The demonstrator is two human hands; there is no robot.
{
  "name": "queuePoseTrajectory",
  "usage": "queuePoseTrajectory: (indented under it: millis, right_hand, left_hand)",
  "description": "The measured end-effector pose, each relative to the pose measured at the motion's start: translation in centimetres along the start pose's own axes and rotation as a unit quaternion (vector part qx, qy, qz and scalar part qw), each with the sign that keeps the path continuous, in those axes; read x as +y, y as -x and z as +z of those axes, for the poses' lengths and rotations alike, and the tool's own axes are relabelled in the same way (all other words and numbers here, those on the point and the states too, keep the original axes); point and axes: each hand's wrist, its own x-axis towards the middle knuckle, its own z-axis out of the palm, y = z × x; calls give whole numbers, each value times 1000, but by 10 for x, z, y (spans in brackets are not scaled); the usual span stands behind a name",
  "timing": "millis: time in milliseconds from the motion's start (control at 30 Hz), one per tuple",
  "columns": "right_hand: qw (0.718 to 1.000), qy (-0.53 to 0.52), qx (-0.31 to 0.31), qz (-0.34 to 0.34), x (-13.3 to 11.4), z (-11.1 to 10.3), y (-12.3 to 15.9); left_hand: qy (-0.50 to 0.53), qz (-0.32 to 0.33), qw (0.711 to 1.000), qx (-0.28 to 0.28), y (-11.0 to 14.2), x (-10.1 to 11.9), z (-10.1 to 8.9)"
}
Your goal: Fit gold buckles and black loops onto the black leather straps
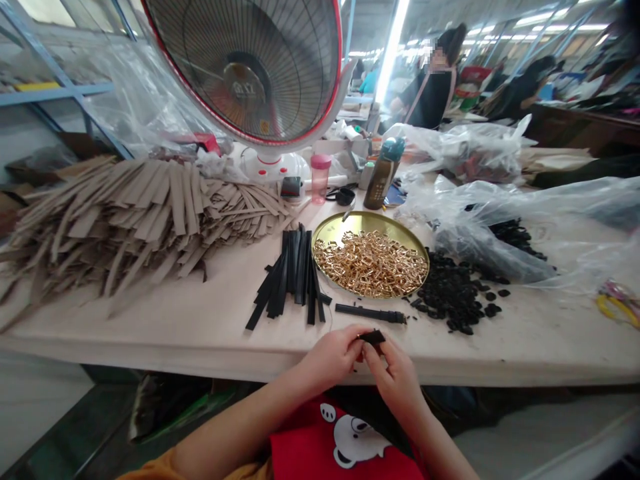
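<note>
Black strip [373, 337], pinched by the closed fingers of left hand [336, 355] and right hand [397, 375] in front of the tray [387, 223], could slip if either grip slackens.

2 hands [337, 355], 1 black piece [373, 337], near edge of 1 table [200, 333]; 1 gold tray [395, 230]; 1 fan [245, 83] toward the far edge; maybe 3 people [429, 100], kinda blurry.

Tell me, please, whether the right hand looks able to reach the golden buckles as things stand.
Probably yes: the round tray of golden buckles is open just ahead, with a black strip lying between. However, the right hand holds a small black piece, which it may first need to release.
</note>
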Motion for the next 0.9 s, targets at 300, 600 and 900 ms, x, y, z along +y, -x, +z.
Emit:
queuePoseTrajectory:
  millis: [300, 600, 900]
  right_hand:
    - [951, 32, 257, 169, 69, -96, -42]
    - [901, 405, 130, 89, 95, -101, -36]
    - [939, 292, 143, 113, 77, -101, -36]
  left_hand:
    - [55, -62, 994, 75, -22, -11, -18]
    - [60, -80, 993, 61, -17, -17, -9]
    - [-20, -45, 998, 25, -3, 8, -7]
